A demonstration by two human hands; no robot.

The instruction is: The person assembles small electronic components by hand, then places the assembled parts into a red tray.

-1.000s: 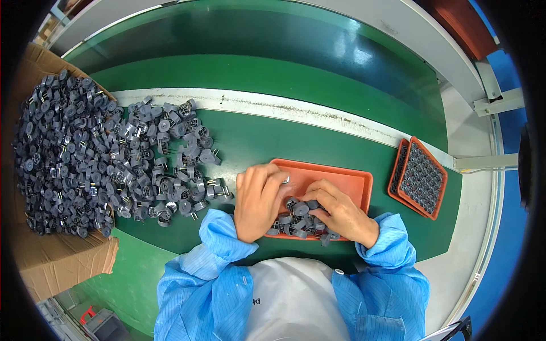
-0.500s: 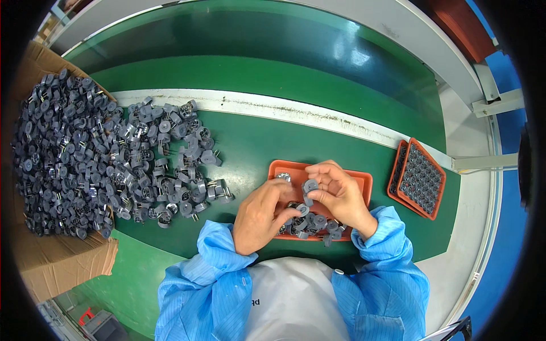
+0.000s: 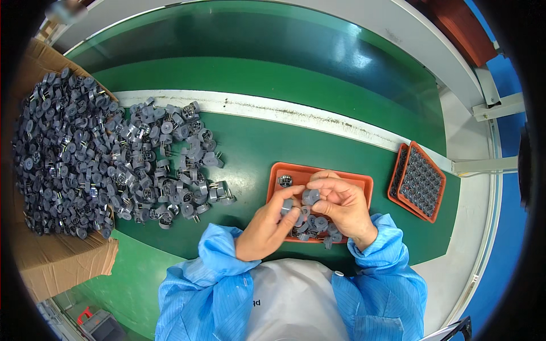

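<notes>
my left hand (image 3: 267, 224) and right hand (image 3: 341, 206) pinch a grey round part (image 3: 311, 196) | over orange tray (image 3: 364, 183) | desk's near edge

Green bench (image 3: 250, 145) bears grey parts (image 3: 159, 165), orange trays (image 3: 364, 184), cardboard (image 3: 57, 264).
</notes>
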